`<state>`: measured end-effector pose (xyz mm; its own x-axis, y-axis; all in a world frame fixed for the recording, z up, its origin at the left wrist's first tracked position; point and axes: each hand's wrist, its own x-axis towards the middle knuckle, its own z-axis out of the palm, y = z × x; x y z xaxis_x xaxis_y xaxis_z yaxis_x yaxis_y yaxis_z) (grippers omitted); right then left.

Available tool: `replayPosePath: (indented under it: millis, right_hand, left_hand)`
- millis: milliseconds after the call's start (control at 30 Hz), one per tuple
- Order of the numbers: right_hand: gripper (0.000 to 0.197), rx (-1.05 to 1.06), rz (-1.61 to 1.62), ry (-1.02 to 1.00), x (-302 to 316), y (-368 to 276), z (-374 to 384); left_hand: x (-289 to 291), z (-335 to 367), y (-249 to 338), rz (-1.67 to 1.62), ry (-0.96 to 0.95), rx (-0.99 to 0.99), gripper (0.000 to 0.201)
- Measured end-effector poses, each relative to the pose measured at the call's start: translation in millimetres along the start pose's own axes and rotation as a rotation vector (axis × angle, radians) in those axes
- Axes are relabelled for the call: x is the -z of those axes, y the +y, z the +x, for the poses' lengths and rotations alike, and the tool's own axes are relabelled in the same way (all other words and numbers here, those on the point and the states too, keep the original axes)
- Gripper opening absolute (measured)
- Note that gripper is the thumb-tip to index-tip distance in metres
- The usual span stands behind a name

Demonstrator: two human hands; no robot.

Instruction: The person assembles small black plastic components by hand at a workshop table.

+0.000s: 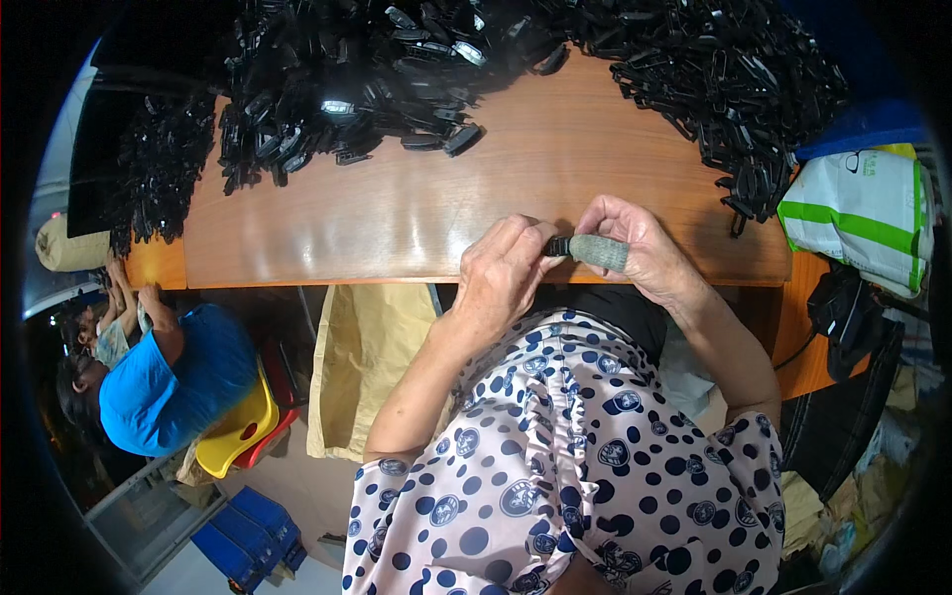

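Near the table's front edge, my left hand (504,263) pinches a small black plastic part (558,246) between thumb and fingers. From the other side my right hand (635,248) meets the same part, its fingers bent and closed around that end. One finger of the right hand wears a grey-green knitted finger sleeve (599,253), whose tip touches the part. My fingers cover much of the piece, so its exact kind cannot be made out. Similar black plastic pieces lie heaped beyond my hands, in a left pile (337,99) and a right pile (729,79).
A wooden table (476,188) spans the view. To the right sit a white-and-green bag (853,218) and a black device with a cord (843,307). At the left, a person in a blue shirt (178,377) sits on a yellow chair (238,426). Blue crates (248,535) stand on the floor.
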<state>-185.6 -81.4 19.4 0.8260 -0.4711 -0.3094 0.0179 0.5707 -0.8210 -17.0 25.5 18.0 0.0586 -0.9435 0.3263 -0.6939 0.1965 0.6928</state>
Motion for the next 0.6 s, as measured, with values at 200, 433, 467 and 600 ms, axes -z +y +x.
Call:
replayPosePath:
  millis: [200, 433, 467, 600]
  right_hand:
    - [0.019, -0.262, -0.159, -0.052, 14.6, 1.1, 7.3]
    - [0.037, -0.285, 0.245, -0.136, 9.9, 0.3, 4.3]
    - [0.049, -0.197, 0.284, -0.141, 8.0, 5.4, -0.3]
    - [0.058, -0.172, 0.333, -0.466, 19.7, 15.5, 3.4]
  left_hand:
    - [7.4, 0.6, -3.7, 0.074, -0.110, -0.072, 0.027]
    - [1.2, 12.4, 11.1, -0.453, 0.005, 0.237, 0.019]
    - [-4.7, 13.2, 6.3, -0.457, 0.001, 0.235, 0.019]
    - [-9.1, 17.4, 11.1, -0.951, -0.031, 0.461, 0.023]
